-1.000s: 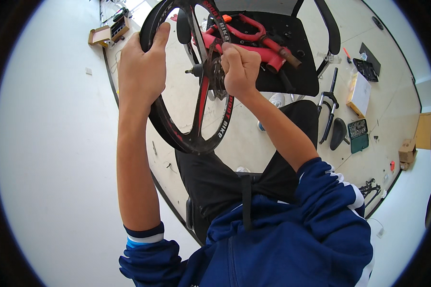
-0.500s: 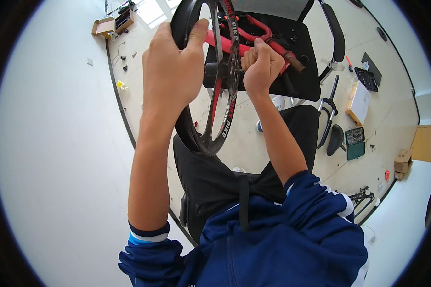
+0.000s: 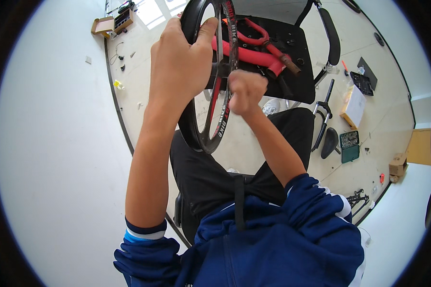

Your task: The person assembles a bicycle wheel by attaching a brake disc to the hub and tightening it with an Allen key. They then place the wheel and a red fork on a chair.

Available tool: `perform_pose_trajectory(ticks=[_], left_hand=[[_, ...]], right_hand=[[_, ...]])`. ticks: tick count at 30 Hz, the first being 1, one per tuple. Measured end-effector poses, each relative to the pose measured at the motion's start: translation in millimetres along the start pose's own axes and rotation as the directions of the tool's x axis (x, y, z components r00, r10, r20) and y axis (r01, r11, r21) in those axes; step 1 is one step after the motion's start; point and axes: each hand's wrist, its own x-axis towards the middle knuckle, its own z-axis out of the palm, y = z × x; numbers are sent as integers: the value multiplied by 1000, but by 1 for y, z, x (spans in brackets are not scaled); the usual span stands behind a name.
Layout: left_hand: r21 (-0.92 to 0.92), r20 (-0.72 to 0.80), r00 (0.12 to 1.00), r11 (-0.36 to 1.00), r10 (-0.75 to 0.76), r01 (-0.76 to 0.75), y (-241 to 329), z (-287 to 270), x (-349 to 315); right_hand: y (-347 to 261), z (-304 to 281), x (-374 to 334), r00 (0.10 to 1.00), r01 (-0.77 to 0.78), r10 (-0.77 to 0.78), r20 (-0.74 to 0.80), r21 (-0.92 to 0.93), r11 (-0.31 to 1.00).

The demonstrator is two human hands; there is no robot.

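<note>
Up at the wheel's rim, our left hand (image 3: 181,71) is clamped on the black wheel (image 3: 216,98), thumb laid over the near edge, and that grip hasn't budged over the last half second. And now the action's on the other side! Our right hand (image 3: 248,93) has dropped and swung in toward the wheel, thumb no longer standing up, knuckles smeared with motion. It's a curled fist right beside the hub (image 3: 222,70); whether those fingers pinch anything, we can't tell. With the wheel still almost edge-on to us, we'd judge the left is doing the steadying and the right the moving.

Look at the pose: our left forearm climbs nearly straight, back of the hand toward us, while the right forearm slants up and inward. Between them the wheel stands tall in front of our lap, its lower rim near our left thigh (image 3: 196,165).

Just beyond, on the black chair seat (image 3: 304,79), lies a red frame (image 3: 258,56). Out to the right on the floor we've got a fork (image 3: 324,117), a saddle (image 3: 329,142) just beside it, then an open green case (image 3: 349,153) and a white box (image 3: 353,106).
</note>
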Motion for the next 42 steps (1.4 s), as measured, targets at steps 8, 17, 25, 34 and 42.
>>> perform_pose_trajectory(ticks=[8, 17, 25, 34, 42], left_hand=[[-23, -5, 997, 997, -78, 78, -21, -6, 12], [-68, -20, 1000, 997, -24, 23, -22, -1, 14], [-102, -6, 999, 994, -50, 49, -30, -6, 18], [-113, -3, 998, 992, -66, 65, -31, -6, 17], [-122, -16, 1000, 992, -20, 18, -32, -6, 16]], right_hand=[[4, -16, -31, 863, 242, -325, 387, 247, 938], [-10, -16, 12, 908, -403, 342, 240, 282, 871], [-23, 2, -5, 920, -387, 385, 69, 299, 872], [-51, 6, -29, 697, -707, 714, -67, 103, 700], [-32, -10, -17, 90, -830, 941, 326, 547, -111]])
